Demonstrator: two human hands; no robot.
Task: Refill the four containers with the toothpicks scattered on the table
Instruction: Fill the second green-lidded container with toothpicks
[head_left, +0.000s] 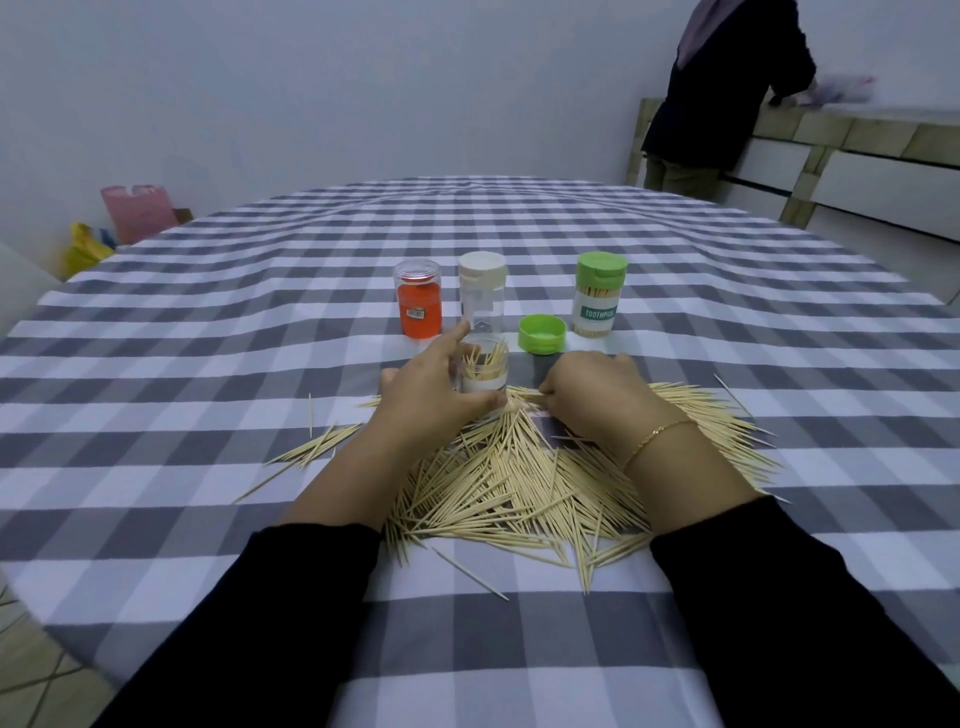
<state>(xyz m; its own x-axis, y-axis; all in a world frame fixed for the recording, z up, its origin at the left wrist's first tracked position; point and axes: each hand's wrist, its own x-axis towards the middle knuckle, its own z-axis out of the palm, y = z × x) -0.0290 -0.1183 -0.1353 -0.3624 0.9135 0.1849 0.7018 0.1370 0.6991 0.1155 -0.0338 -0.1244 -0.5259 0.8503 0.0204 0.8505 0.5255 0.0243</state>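
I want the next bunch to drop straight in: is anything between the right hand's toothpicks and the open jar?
Nothing visible blocks it. The right hand pinches toothpicks right beside the open jar, whose mouth is uncovered. The left hand grips the jar's side only, and the loose green lid lies behind.

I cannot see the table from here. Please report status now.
Left hand grips open container, partly filled. Right hand pinches toothpicks from the pile. Green-lidded container full. Loose green lid nearby, not blocking.
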